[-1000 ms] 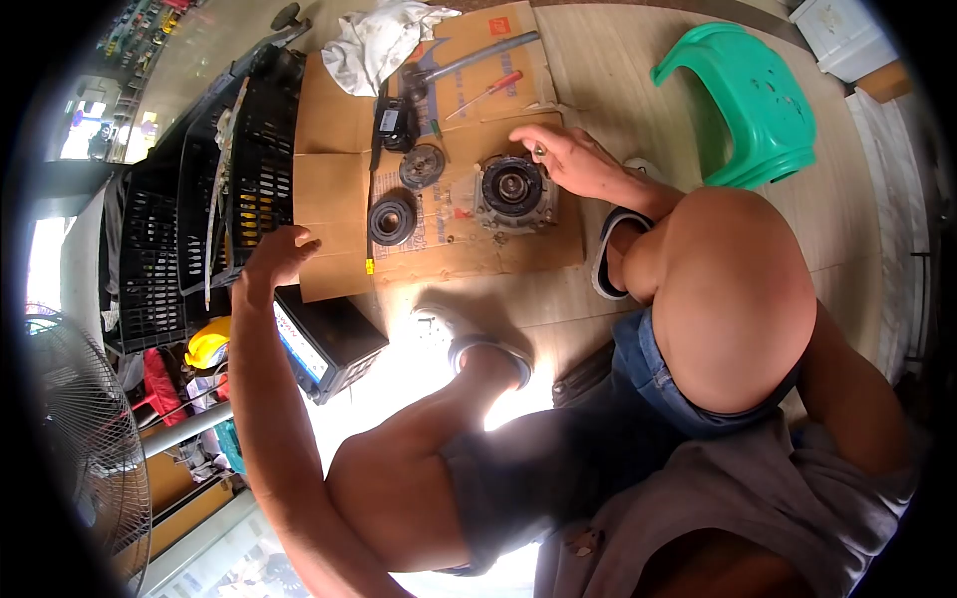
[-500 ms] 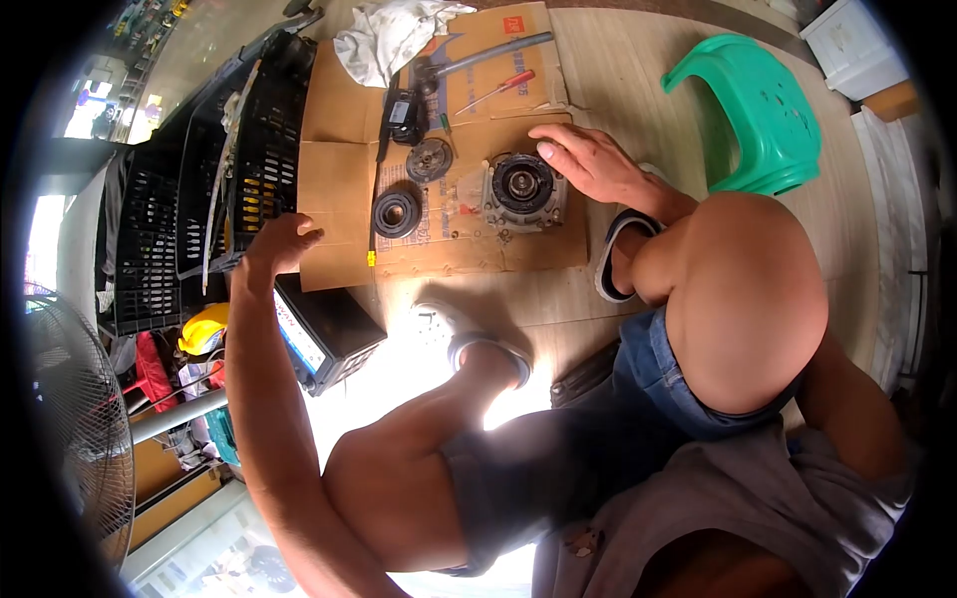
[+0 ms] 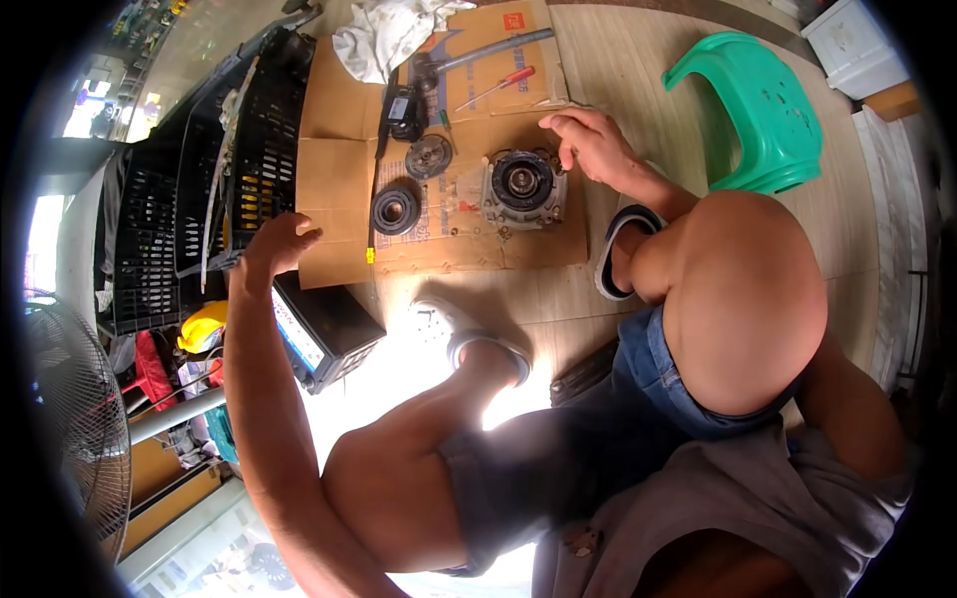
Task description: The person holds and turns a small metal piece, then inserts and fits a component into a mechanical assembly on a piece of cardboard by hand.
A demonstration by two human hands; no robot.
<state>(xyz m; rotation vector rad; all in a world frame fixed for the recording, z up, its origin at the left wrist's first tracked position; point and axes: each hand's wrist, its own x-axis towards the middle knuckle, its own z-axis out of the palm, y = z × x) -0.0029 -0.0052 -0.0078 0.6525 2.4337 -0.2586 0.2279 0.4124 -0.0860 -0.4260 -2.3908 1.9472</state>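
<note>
My right hand (image 3: 590, 146) hovers at the upper right of a round metal part with a dark ring and square housing (image 3: 520, 184), with fingers loosely bent and apart and nothing visible in them. That part lies on a flattened cardboard sheet (image 3: 334, 214). To its left are a ribbed black pulley (image 3: 395, 210) and a flat round disc (image 3: 429, 156). My left hand (image 3: 283, 242) rests beside the black crate (image 3: 261, 164) at the cardboard's left edge, thumb apart from the fingers and nothing seen in it.
A hammer (image 3: 493, 50), a red-handled screwdriver (image 3: 496, 88), a black device (image 3: 407, 115) and a white cloth (image 3: 384, 40) lie on the upper cardboard. The green stool (image 3: 788, 120) stands at right. A black battery (image 3: 334, 334) and a fan (image 3: 80, 419) are lower left.
My right hand has shifted slightly away from the housing's upper edge, and its fingers have bent downward. My left hand stays by the crate. The view has shifted slightly since the first frame.
</note>
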